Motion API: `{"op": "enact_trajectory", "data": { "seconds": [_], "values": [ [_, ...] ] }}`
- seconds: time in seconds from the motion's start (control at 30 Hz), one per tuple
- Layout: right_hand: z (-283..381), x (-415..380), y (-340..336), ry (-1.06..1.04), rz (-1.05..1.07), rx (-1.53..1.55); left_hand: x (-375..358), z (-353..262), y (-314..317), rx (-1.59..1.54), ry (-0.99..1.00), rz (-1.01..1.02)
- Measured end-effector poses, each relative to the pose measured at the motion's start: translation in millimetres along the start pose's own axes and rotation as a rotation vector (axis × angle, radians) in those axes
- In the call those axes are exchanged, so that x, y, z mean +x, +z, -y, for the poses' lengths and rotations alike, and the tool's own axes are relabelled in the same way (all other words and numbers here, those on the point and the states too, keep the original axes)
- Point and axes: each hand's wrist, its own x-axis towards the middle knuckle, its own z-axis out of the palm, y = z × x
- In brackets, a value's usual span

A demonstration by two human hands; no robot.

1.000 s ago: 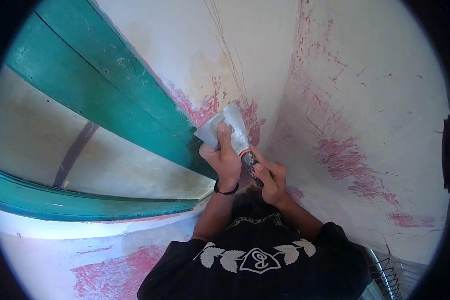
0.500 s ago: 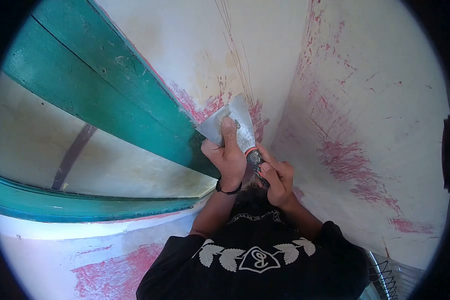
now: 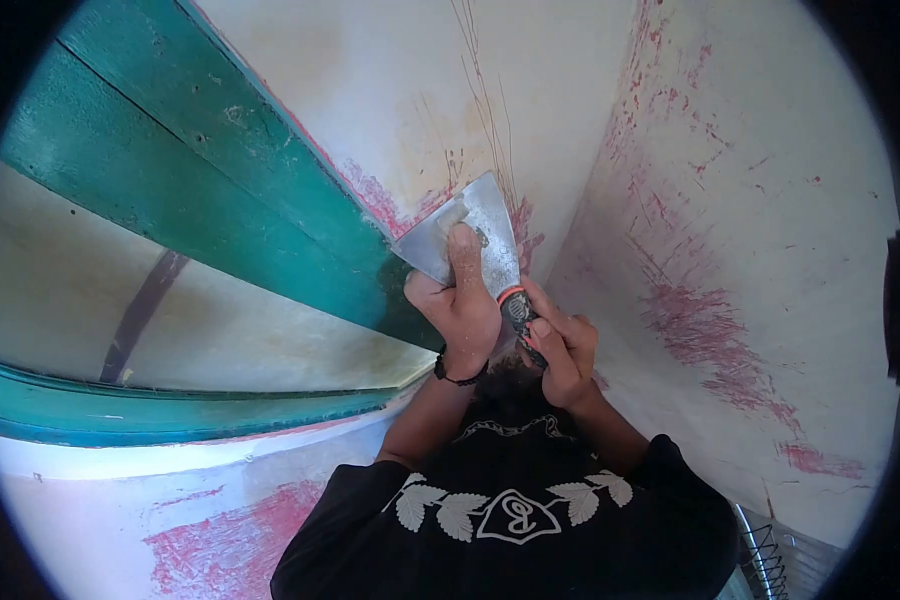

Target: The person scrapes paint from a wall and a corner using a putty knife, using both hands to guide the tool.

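Observation:
A wide metal putty knife [image 3: 491, 232] is held out in front of my chest, its blade pointing up and away. My right hand [image 3: 567, 350] is closed around its dark handle with an orange-red collar. My left hand [image 3: 462, 312] grips the blade's left side, the thumb lying flat on the face and the other fingers mostly hidden behind it. Beside the thumb tip is a greyish smear of paste [image 3: 454, 214] on the metal. A dark beaded bracelet [image 3: 460, 380] circles my left wrist.
A green wooden frame [image 3: 200, 190] runs diagonally on the left. Ahead, a pale wall [image 3: 390, 70] with thin cracks and red scraped patches meets a right wall [image 3: 770, 250] at a corner. A wire rack or coil [image 3: 765, 555] stands at lower right.
Both hands and the putty knife have shifted slightly right in view, and the blade's upper corner sits higher. The grip of both hands looks the same.

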Motion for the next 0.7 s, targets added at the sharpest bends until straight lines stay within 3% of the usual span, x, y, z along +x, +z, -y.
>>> {"op": "enact_trajectory", "data": {
  "seconds": [0.17,0.27,0.47,0.7],
  "values": [
    [-20,-20,-7,0.062,0.02,-0.002,-25,13,-4,-0.059,-0.113,-0.064],
    [-23,-21,-8,0.057,0.036,-0.054,-26,40,-23,0.066,-0.02,-0.021],
    [-8,2,-4,-0.034,-0.003,-0.005,-2,1,3,-0.01,-0.01,-0.002],
    [-18,-17,-16,0.058,0.066,-0.053,-28,28,-10,-0.007,-0.121,-0.055]
  ]
}}
